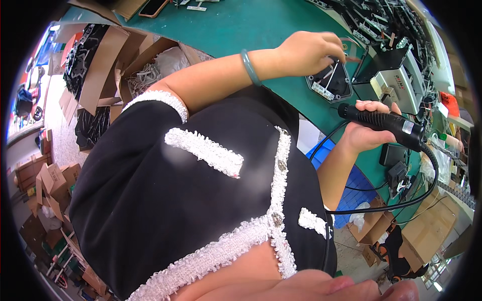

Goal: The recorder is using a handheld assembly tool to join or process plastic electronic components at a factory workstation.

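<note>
On the green worktop (241, 25), left hand (306, 52) pinches the light, stiff black plastic part (331, 83) at its rim; right hand (369, 133) grips the corded tool (384, 123).

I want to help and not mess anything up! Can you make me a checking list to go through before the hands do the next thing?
1. Left hand on the black tray: ok, fingers rest at its top edge.
2. Right hand grips the black power tool: ok.
3. Tool tip clear of the tray: ok, apart.
4. Black cable free of snags: cannot tell, it loops below the green bench.
5. Tool switched on: cannot tell.
</note>
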Demonstrator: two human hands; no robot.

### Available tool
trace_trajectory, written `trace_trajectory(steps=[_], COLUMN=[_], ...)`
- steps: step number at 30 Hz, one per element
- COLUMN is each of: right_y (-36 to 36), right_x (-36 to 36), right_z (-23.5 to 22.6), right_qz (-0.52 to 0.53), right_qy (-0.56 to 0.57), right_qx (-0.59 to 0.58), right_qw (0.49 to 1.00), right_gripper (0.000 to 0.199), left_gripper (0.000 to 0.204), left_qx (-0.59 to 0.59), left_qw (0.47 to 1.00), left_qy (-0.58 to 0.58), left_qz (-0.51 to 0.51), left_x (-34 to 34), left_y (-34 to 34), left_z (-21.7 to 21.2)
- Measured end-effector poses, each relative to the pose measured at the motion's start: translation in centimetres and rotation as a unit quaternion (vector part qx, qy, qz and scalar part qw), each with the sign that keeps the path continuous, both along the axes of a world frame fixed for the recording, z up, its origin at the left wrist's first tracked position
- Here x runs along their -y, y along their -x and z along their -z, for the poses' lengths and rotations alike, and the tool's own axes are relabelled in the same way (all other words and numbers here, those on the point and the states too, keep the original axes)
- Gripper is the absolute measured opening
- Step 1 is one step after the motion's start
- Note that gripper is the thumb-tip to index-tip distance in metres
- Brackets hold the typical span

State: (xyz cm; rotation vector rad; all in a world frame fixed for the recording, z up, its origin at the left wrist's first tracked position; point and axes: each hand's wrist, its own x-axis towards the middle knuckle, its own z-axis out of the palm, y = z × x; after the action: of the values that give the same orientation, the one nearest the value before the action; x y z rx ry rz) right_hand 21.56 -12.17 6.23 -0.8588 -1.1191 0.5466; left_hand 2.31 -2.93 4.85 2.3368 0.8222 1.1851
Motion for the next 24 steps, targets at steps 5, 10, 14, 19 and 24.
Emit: trace_trajectory(steps=[5, 10, 14, 19, 24], right_y=[-1.2, -3.6, -4.0, 2.5, 4.2], right_x=[0.7, 5.5, 7.6, 0.5, -3.3], right_z=[-0.7, -3.5, -4.2, -3.0, -1.7], right_qz=[0.1, 0.237, 0.049, -0.011, 0.037], right_qy=[-0.001, 0.32, 0.41, 0.188, 0.177], right_qx=[0.059, 0.327, 0.333, 0.393, 0.385], right_qw=[0.993, 0.857, 0.847, 0.9, 0.905], right_gripper=[0.081, 0.044, 0.02, 0.009, 0.03], left_gripper=[0.024, 0.02, 0.028, 0.02, 0.01], left_qx=[0.145, -0.001, -0.136, -0.075, 0.043], left_qw=[0.97, 0.986, 0.977, 0.987, 0.999], left_qy=[0.19, 0.139, 0.123, 0.12, -0.032], left_qz=[-0.032, -0.097, -0.112, -0.078, 0.01], left_x=[-0.5, -2.4, -2.2, -1.7, -1.2], left_y=[1.0, 3.6, 4.2, 1.6, 0.0], left_z=[1.8, 2.3, 3.7, 3.0, 1.3])
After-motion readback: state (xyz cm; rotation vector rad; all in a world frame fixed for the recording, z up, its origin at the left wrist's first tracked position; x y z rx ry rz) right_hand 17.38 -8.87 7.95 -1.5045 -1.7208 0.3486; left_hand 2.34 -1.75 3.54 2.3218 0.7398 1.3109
